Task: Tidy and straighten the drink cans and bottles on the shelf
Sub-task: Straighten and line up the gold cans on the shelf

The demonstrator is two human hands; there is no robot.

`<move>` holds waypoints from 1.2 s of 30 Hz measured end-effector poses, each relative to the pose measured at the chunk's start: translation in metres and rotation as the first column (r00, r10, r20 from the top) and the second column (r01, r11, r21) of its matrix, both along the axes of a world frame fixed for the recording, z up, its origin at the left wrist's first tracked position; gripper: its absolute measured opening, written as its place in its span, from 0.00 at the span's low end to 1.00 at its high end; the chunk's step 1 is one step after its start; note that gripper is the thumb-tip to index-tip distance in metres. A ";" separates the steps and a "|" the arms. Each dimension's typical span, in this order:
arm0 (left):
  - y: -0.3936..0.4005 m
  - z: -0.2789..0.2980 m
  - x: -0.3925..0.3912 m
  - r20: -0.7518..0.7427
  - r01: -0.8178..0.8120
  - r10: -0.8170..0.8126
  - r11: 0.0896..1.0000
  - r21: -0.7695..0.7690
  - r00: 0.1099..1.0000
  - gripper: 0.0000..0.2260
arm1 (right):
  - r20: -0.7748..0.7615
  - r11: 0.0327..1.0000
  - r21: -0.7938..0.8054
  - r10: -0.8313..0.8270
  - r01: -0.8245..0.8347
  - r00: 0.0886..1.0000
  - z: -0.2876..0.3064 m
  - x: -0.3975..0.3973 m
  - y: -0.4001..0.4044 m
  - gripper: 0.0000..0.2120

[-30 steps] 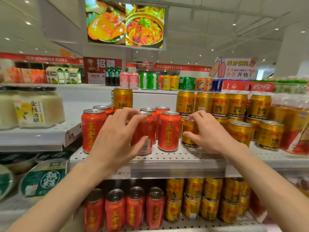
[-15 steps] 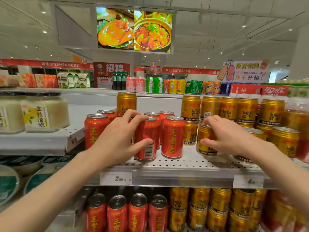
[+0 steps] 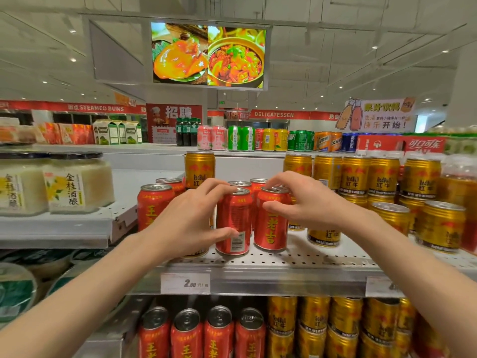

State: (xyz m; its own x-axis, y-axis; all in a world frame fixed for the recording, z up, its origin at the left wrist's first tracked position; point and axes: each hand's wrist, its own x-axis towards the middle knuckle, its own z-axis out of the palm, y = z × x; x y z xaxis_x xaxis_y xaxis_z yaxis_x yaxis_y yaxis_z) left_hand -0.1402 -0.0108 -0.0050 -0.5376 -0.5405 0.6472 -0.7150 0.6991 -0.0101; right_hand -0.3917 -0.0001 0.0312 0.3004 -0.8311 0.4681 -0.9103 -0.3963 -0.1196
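On the perforated metal shelf [image 3: 304,257] stand several red herbal-tea cans and gold Red Bull cans. My left hand [image 3: 188,223] wraps around a red can [image 3: 236,223] whose barcode faces me. My right hand [image 3: 307,202] grips the neighbouring red can [image 3: 271,228] at its top rim and side, label forward. Another red can [image 3: 152,205] stands to the left, more behind. A gold can [image 3: 324,237] stands apart from the gold group [image 3: 438,226] at right.
Jars of rice wine [image 3: 77,184] sit on a white shelf at left. The lower shelf holds red cans [image 3: 185,332] and gold cans [image 3: 315,326]. A price tag [image 3: 185,282] hangs on the shelf edge. Mixed cans and bottles [image 3: 258,139] line the far top ledge.
My right hand let go of the gold can and moved left onto the red can beside my left hand. My left hand stays on its red can. The view has risen.
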 end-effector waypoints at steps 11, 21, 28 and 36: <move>0.003 -0.002 0.013 -0.016 -0.028 0.027 0.999 -0.037 0.999 0.33 | 0.020 0.999 0.024 -0.028 0.028 0.999 0.008 0.004 0.004 0.25; -0.008 0.011 0.074 -0.142 -0.257 0.248 0.965 -0.051 0.958 0.16 | 0.156 0.990 -0.110 0.107 -0.090 0.982 0.036 0.063 -0.028 0.18; -0.013 0.010 0.079 -0.151 -0.290 0.288 0.957 0.004 0.946 0.13 | 0.161 0.989 -0.086 0.132 -0.119 0.978 0.041 0.112 -0.064 0.23; -0.011 0.005 0.080 -0.162 -0.296 0.288 0.955 -0.027 0.944 0.14 | 0.305 0.993 0.013 0.111 -0.120 0.946 0.038 0.128 -0.080 0.20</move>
